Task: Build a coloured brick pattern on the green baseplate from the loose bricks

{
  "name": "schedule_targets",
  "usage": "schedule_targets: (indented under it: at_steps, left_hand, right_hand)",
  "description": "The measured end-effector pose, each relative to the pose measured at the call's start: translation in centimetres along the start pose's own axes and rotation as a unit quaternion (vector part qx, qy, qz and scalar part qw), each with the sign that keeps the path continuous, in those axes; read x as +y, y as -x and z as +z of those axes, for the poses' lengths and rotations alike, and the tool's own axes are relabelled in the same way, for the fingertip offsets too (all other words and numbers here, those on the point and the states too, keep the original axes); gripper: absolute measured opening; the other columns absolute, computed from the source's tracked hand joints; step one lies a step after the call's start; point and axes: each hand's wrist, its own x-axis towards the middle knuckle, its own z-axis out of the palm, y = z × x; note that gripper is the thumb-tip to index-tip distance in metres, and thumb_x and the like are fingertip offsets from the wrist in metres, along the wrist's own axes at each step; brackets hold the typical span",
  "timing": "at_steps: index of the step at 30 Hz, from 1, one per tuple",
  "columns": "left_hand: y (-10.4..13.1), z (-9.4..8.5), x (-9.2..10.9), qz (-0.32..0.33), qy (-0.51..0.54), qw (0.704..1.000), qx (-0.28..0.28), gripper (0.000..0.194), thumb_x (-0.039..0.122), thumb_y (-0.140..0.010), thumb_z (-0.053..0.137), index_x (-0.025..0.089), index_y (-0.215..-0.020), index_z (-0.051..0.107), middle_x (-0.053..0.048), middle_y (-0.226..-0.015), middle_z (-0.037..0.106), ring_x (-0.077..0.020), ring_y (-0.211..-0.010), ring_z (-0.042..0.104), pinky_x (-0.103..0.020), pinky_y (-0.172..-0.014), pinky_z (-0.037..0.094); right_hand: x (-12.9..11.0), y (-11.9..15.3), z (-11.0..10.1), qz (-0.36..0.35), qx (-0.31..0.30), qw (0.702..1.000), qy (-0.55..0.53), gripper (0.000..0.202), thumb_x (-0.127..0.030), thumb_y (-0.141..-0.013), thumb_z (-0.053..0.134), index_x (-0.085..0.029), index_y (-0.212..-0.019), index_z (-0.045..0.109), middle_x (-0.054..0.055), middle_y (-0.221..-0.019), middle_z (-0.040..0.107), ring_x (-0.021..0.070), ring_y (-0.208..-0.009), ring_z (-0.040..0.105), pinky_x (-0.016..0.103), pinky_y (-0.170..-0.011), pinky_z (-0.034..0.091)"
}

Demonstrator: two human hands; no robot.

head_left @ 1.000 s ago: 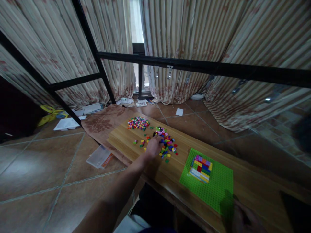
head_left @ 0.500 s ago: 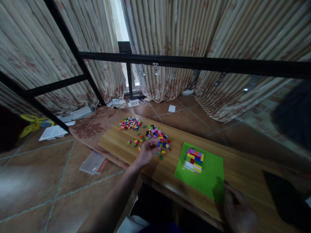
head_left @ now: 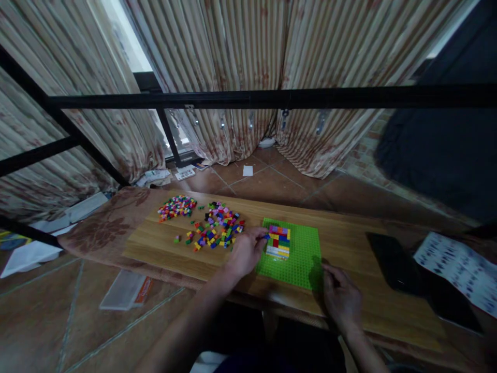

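A green studded baseplate lies on the wooden table, bearing a block of colourful building bricks near its left side. My left hand is at the block's left side, pinching a small blue brick between thumb and fingertips. Whether that brick touches the block I cannot tell. My right hand holds the baseplate's right edge near the front corner, fingers curled. Left of my left hand lies a loose pile of mixed bricks.
Another heap of small bricks lies farther left on the table. At the right are a dark flat tablet-like thing and a printed sheet. A clear plastic lid or box rests on the tiled floor. A black metal rail crosses beyond the table.
My left hand has moved from the loose bricks to the block on the baseplate, carrying a blue brick. My right hand stays at the baseplate's edge. The view has turned right.
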Motion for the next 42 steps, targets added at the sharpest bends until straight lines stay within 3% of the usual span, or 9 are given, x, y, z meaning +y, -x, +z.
schedule_targets:
  at_steps: [7, 13, 30, 42]
  left_hand:
    - [-3.6, 2.5, 1.9, 0.112, -0.168, 0.976, -0.076, 0.018, 0.014, -0.088, 0.054, 0.021, -0.096, 0.067, -0.002, -0.095, 0.069, -0.0173, -0.093, 0.061, -0.032, -0.09, 0.046]
    - [-4.8, 4.0, 1.5, 0.112, -0.251, 0.959, -0.073, 0.012, 0.018, -0.087, 0.057, 0.021, -0.088, 0.068, -0.002, -0.095, 0.066, -0.0185, -0.092, 0.056, -0.034, -0.086, 0.042]
    - [-4.2, 4.9, -0.1, 0.128, -0.221, 0.967, -0.02, 0.013, 0.023, -0.088, 0.058, 0.025, -0.085, 0.071, 0.001, -0.092, 0.071, -0.018, -0.089, 0.055, -0.037, -0.087, 0.036]
    - [-4.3, 4.9, -0.1, 0.137, -0.21, 0.968, 0.001, 0.011, 0.02, -0.085, 0.061, 0.024, -0.079, 0.07, 0.003, -0.089, 0.072, -0.0166, -0.086, 0.056, -0.039, -0.095, 0.031]
  right_hand:
    - [-0.4, 0.0, -0.1, -0.002, -0.006, 1.0, -0.027, 0.035, -0.042, -0.088, 0.042, -0.019, -0.095, 0.067, 0.01, -0.101, 0.069, 0.0215, -0.089, 0.065, 0.034, -0.08, 0.05]
    - [-1.0, 0.0, -0.3, 0.001, -0.007, 0.999, -0.048, 0.031, -0.039, -0.088, 0.043, -0.019, -0.095, 0.066, 0.009, -0.098, 0.069, 0.0202, -0.088, 0.065, 0.033, -0.079, 0.05]
    - [-1.2, -0.1, -0.3, 0.009, -0.005, 0.998, -0.054, 0.03, -0.038, -0.088, 0.044, -0.019, -0.094, 0.067, 0.009, -0.098, 0.069, 0.0203, -0.088, 0.065, 0.033, -0.079, 0.05]
    - [-1.1, 0.0, -0.3, 0.009, -0.008, 0.999, -0.052, 0.031, -0.04, -0.088, 0.044, -0.02, -0.094, 0.067, 0.009, -0.098, 0.069, 0.0209, -0.089, 0.065, 0.034, -0.08, 0.049]
